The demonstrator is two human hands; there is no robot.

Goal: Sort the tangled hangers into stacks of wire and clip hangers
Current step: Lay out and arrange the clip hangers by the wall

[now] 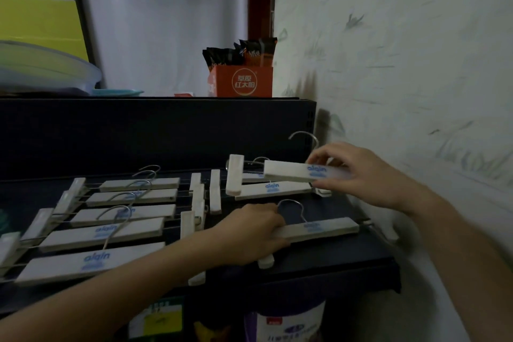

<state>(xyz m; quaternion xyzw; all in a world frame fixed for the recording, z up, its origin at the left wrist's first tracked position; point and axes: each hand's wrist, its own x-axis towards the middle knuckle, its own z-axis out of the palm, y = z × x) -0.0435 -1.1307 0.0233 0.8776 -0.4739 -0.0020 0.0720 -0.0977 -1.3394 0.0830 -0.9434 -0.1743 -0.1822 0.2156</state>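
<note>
Several white clip hangers with metal hooks lie in a neat row on the left of a dark shelf. My left hand grips the left end of a clip hanger lying near the shelf's front right. My right hand pinches the right end of another clip hanger and holds it raised above a small pile of clip hangers at the back right. No wire hangers are visible.
A wall runs close along the right side. A dark back panel rises behind the shelf, with an orange box of packets and a plastic basin on top. A white tin stands below the shelf.
</note>
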